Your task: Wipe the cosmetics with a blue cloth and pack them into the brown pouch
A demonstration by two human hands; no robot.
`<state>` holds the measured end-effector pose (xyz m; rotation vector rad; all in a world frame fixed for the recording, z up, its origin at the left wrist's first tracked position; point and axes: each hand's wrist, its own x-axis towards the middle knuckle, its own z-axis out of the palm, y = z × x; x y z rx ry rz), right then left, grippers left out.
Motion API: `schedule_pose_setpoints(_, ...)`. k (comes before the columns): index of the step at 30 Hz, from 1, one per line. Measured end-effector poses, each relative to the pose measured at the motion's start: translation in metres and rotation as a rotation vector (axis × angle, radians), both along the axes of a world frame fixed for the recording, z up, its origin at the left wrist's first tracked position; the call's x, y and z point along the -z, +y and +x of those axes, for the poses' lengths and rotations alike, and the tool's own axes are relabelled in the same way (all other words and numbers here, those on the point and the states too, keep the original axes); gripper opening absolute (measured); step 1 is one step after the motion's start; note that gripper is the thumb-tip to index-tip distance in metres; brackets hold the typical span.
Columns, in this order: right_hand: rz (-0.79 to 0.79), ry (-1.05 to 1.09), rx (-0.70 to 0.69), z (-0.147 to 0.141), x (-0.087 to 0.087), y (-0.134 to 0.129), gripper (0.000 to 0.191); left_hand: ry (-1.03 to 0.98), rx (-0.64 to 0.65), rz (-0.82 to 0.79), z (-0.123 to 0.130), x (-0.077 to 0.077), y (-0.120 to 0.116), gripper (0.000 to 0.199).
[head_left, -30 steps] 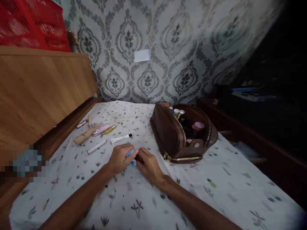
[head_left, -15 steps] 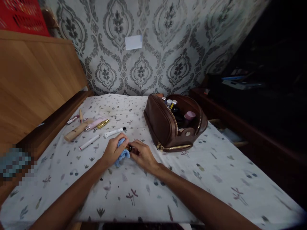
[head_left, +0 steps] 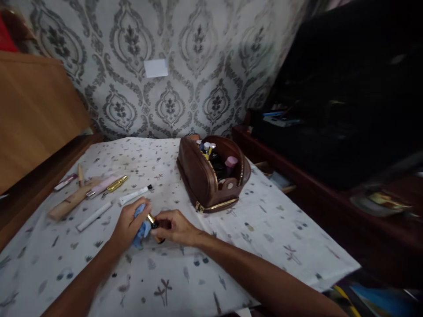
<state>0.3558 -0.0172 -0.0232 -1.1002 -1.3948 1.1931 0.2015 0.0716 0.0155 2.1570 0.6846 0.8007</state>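
Observation:
My left hand (head_left: 127,222) is closed around a crumpled blue cloth (head_left: 141,229). Just right of it, my right hand (head_left: 178,226) pinches a small black and gold item (head_left: 153,221), whose gold end meets the cloth. Beyond my hands stands a brown leather bag (head_left: 201,176), unzipped, with a pink-capped container (head_left: 231,162) and several bottles inside. On the left lie a white tube with a black cap (head_left: 135,194), a white pen-like tube (head_left: 94,217), a gold tube (head_left: 117,183), a pink tube (head_left: 103,185) and a beige tube (head_left: 71,202).
A white patterned cloth (head_left: 185,281) covers the table. At the left rises a wooden panel (head_left: 39,110). Patterned wallpaper with a white card (head_left: 156,68) is behind. On the right are a dark red wooden edge (head_left: 280,163) and a large black surface (head_left: 337,101).
The view has swung to the right, so the bag and tubes appear further left. More of the black and gold item shows between my hands, which are slightly further apart.

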Motion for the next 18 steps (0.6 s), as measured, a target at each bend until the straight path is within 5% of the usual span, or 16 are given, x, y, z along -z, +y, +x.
schedule_pose_setpoints(8, -0.121, 0.337, 0.047, -0.002, 0.002, 0.002, 0.064, -0.030, -0.102, -0.043, 0.008, 0.012, -0.007, 0.036)
schedule_pose_setpoints(18, 0.070, 0.588, 0.200, -0.013, 0.001, 0.006, 0.066, -0.119, -0.325, -0.510, 0.016, 0.012, -0.008, 0.063)
